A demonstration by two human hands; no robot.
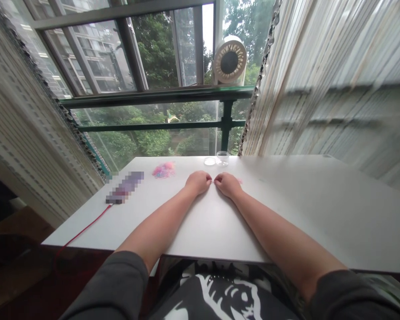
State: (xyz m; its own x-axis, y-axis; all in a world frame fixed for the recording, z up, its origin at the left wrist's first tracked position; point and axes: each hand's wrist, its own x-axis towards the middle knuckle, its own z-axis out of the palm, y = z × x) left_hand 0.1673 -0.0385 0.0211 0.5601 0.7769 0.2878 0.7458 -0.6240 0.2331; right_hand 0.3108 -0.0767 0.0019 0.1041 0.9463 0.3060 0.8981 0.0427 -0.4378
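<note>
My left hand [198,182] and my right hand [228,184] nearly meet above the white table, fingers pinched together. Whatever lies between the fingertips is too small to name. A bit of pink [240,181] shows just past my right hand, partly hidden by it. Close behind the hands are a small clear round container [222,156] and a flat round lid [210,162]. To the left of my left hand rests a loose tangle of pink, orange and blue strands [164,170].
A blurred-out, phone-like object [125,187] lies on the table's left side, with a red cable [86,227] running off the edge. The white table [216,235] meets a window with a green railing [153,95]. Curtains [306,89] hang on both sides.
</note>
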